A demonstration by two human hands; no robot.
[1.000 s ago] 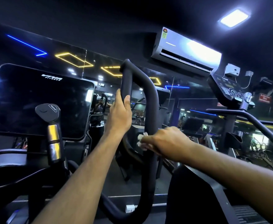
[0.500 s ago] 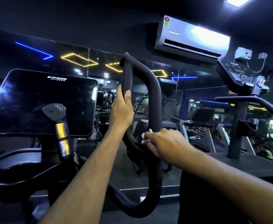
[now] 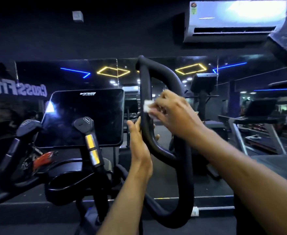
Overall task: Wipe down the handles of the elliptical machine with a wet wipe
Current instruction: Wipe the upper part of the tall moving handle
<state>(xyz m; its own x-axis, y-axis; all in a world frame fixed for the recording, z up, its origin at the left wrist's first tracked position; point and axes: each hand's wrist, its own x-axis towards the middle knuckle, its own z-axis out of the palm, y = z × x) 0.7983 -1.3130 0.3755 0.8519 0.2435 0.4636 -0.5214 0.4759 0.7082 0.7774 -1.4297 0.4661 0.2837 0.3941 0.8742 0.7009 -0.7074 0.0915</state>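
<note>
Centrally, one black looped handle (image 3: 183, 167) of the elliptical machine, standing upright, with both bare hands on its left bar.

Left hand (image 3: 139, 141): wrapped round the lower stretch of that bar, thumb on the near side, fingertips showing past the far side.

Right hand (image 3: 175, 114): just above the left, apart from it, fingers curled and pinching a white wet wipe (image 3: 147, 106) against the bar; somewhat blurred.

Wet wipe: between the right fingers and the bar, a small white corner sticking out to the left.

Left of the handle: dark console screen (image 3: 86, 117), and a short fixed grip (image 3: 90, 141) with shiny metal bands.

Upper right: air conditioner (image 3: 232, 21) on the wall. Right side: treadmill (image 3: 261, 122), dim.
</note>
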